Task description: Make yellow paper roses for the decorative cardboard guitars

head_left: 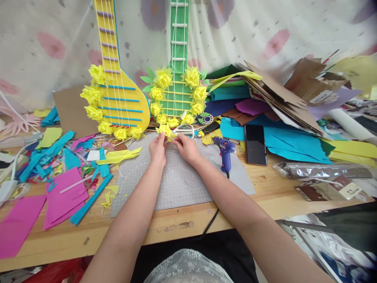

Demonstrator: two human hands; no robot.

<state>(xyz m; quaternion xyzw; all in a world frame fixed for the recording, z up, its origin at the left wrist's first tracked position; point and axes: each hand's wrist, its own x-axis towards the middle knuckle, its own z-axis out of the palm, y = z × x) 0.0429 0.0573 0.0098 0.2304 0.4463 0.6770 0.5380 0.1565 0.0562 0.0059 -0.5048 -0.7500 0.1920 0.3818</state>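
A yellow crepe paper flower is held up over the far part of the grey cutting mat. My left hand is closed around its base, with the fingertips just under the petals. Close beside it, my right hand pinches a narrow yellow piece at the flower's lower right side; the fingers partly hide it. White-handled scissors lie just behind my right hand. To the right on the mat is a blue glue gun.
Behind stand a yellow paper guitar and a green paper guitar, both trimmed with yellow flowers. Coloured scraps and magenta sheets cover the left side. A phone, blue paper and cardboard lie at right.
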